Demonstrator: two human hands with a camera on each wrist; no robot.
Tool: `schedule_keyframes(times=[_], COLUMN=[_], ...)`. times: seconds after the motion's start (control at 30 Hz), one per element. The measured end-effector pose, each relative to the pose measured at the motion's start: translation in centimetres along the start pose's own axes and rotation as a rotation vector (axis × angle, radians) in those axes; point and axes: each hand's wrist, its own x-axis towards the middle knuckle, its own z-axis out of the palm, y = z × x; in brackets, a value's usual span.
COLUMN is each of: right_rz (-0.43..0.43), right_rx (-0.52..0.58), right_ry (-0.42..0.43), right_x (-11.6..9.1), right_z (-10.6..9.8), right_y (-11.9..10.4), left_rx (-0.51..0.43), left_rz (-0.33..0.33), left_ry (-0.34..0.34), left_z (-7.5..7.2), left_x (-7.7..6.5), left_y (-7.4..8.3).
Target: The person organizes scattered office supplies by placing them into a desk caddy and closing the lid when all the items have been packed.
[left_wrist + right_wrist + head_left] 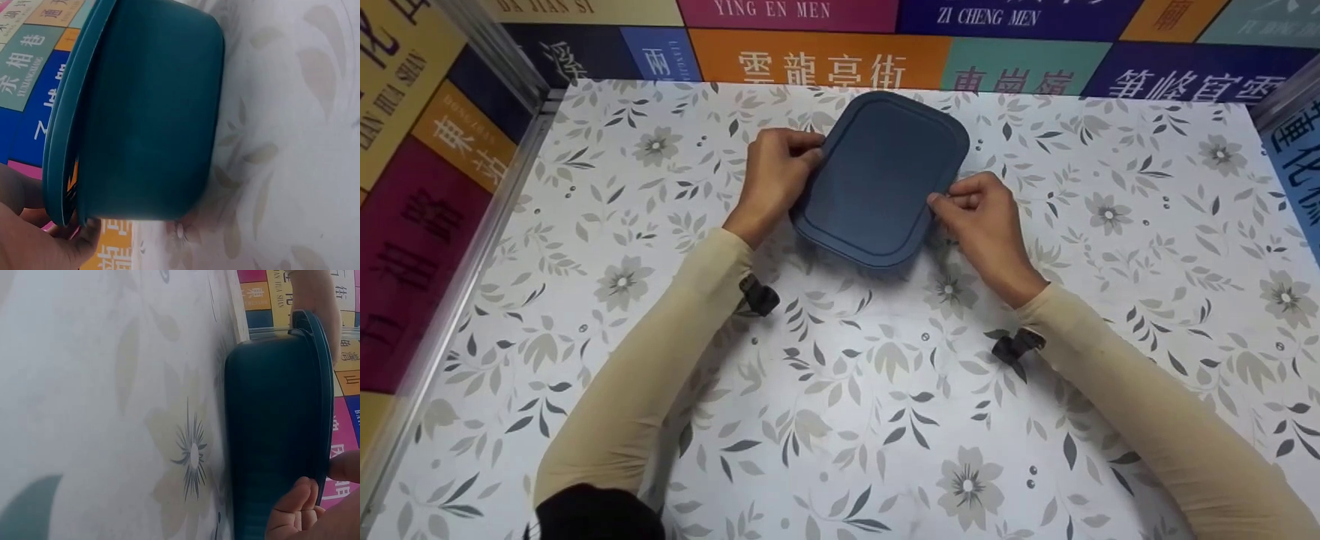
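Note:
A dark blue rectangular food container point(152, 112) with rounded corners stands on the table, its flat lid point(885, 172) on top. In the head view it sits slanted, far from the person. My left hand point(781, 169) pinches the lid at its left edge, and my right hand point(981, 225) pinches the right edge. In the right wrist view, curled fingers point(298, 500) lie below the rim, with the thumb above it. Near the left hand, the left wrist view shows a narrow gap between lid and container rim. The container's inside is hidden.
The table point(840, 375) has a white cover printed with grey flowers and leaves. Colourful panels with lettering point(825, 64) stand behind it and at both sides. A black strapped device point(757, 295) hangs at the left wrist, another point(1018, 345) at the right.

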Motion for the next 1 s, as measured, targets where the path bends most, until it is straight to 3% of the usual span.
schedule_keyframes(times=[0.2,0.47,0.73,1.0], right_rz=[-0.007,0.046,0.062,0.118], right_rx=[0.007,0.043,0.202,0.276], right_ry=[0.015,0.004,-0.001,-0.015], right_x=[0.1,0.2,0.7,1.1], right_z=[0.3,0.3,0.6,0.6], right_y=[-0.1,-0.1,0.2,0.3], left_rx=[0.027,0.035,0.036,0.08], left_rz=[-0.004,-0.016,-0.007,-0.002], left_ry=[0.0,0.001,0.015,0.006], left_z=[0.1,0.4,0.8,1.1], left_x=[0.5,0.8,1.2,1.5], left_y=[-0.4,-0.6,-0.7,-0.4])
